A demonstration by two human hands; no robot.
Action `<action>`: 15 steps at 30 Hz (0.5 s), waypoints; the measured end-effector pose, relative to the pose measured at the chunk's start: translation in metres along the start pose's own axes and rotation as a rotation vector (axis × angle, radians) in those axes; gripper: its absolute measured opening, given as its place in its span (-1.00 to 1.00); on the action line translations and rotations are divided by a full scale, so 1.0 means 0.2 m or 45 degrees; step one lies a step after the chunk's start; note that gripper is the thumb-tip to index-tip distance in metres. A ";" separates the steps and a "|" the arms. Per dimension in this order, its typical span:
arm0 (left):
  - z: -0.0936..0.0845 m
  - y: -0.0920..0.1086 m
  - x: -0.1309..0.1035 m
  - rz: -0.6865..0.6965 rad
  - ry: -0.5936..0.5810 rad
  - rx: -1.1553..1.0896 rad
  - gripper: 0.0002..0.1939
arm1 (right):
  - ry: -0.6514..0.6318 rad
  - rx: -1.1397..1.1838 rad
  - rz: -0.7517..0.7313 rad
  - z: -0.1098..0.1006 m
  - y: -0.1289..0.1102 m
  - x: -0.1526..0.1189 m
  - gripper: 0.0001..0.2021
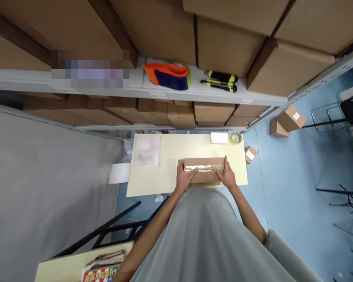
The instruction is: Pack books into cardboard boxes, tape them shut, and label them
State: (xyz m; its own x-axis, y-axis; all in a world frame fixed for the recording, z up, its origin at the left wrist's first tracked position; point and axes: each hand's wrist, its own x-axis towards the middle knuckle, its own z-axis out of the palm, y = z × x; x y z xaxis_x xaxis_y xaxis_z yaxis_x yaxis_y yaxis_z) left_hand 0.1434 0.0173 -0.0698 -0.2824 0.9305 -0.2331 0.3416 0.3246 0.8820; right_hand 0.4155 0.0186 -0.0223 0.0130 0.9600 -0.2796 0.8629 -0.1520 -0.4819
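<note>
A flat brown cardboard box (205,178) lies at the near edge of the pale yellow table (170,178), close to my body. Along its length runs a shiny strip of clear packing tape (204,167), somewhat wrinkled. My left hand (184,178) grips the box's left end, its thumb by the tape. At the opposite end my right hand (227,176) holds the box, with the thumb at the tape and a finger stretched along the right side. The undersides of the box and some fingertips are hidden.
On the table are a plastic-wrapped stack (147,152), a white label pad (219,138) and a tape roll (235,138). The shelf above bears an orange tape dispenser (170,76), yellow-black cutters (220,81) and large cartons (229,47). Small boxes (291,118) sit on the floor at right.
</note>
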 end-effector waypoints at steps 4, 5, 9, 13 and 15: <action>-0.03 0.05 0.00 0.139 0.042 0.053 -0.20 | 0.054 -0.014 -0.190 -0.02 0.03 0.06 0.04; -0.04 0.06 0.00 0.178 0.050 0.061 -0.20 | 0.026 -0.046 -0.205 -0.02 0.03 0.08 0.02; -0.06 0.07 0.00 0.231 0.067 0.045 -0.20 | -0.083 -0.223 -0.209 -0.06 0.01 0.11 -0.09; -0.04 0.04 0.01 0.183 0.068 0.014 -0.28 | -0.121 -0.315 -0.186 -0.08 0.01 0.14 -0.16; -0.02 0.02 0.01 0.169 0.084 0.009 -0.29 | -0.129 -0.268 -0.215 -0.08 0.01 0.14 -0.17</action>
State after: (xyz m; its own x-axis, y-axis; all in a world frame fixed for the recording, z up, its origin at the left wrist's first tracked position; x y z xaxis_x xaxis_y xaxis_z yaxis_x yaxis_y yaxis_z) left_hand 0.1398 0.0197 -0.0645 -0.2927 0.9522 -0.0870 0.3864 0.2011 0.9001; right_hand 0.4269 0.0493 -0.0176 -0.1811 0.9377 -0.2965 0.9345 0.0702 -0.3489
